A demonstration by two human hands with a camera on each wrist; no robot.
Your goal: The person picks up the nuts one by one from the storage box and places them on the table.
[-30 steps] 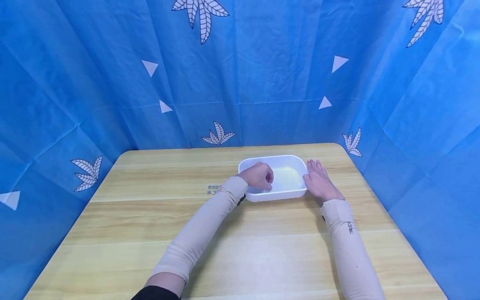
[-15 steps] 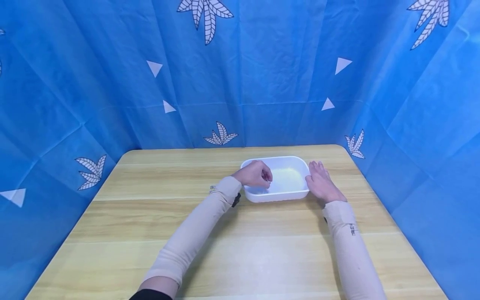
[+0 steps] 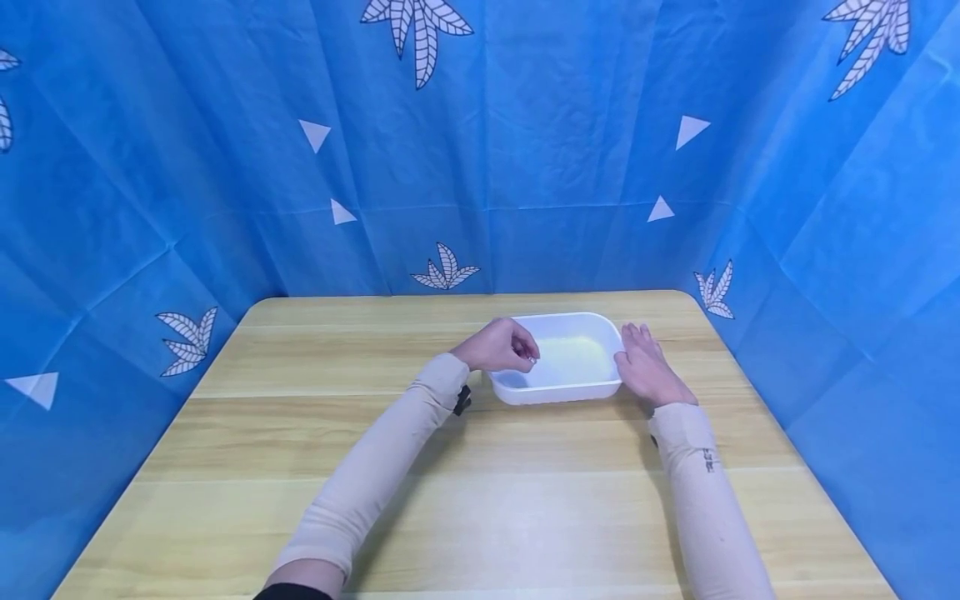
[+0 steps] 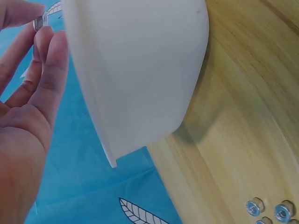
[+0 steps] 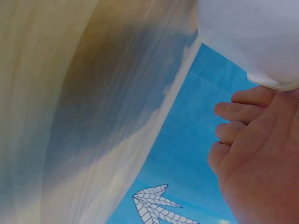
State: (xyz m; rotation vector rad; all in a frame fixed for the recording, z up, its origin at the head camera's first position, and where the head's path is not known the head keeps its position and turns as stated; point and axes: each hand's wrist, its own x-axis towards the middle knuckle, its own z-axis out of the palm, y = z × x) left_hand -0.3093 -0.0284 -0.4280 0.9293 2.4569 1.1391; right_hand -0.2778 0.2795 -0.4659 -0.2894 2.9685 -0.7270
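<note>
My left hand (image 3: 501,346) is over the left end of a white plastic basin (image 3: 558,393). Its thumb and fingertips pinch a small silver metal nut (image 4: 39,22), seen best in the left wrist view, above the basin's rim. At the basin's right end, my right hand (image 3: 645,367) rests against the rim with its fingers extended; the right wrist view shows those fingers (image 5: 240,112) beside the basin's outer wall. Several flanged nuts (image 4: 282,212) lie on the table near the left wrist; the left forearm hides them in the head view.
A light wood table (image 3: 300,450) carries everything. Blue curtain (image 3: 487,150) with leaf prints hangs behind the table and along both sides. A dark device (image 3: 462,400) is strapped under the left wrist.
My left hand has drawn back leftward and a little up from inside the basin, still pinching the nut. My right hand stays at the rim. The head view has shifted slightly.
</note>
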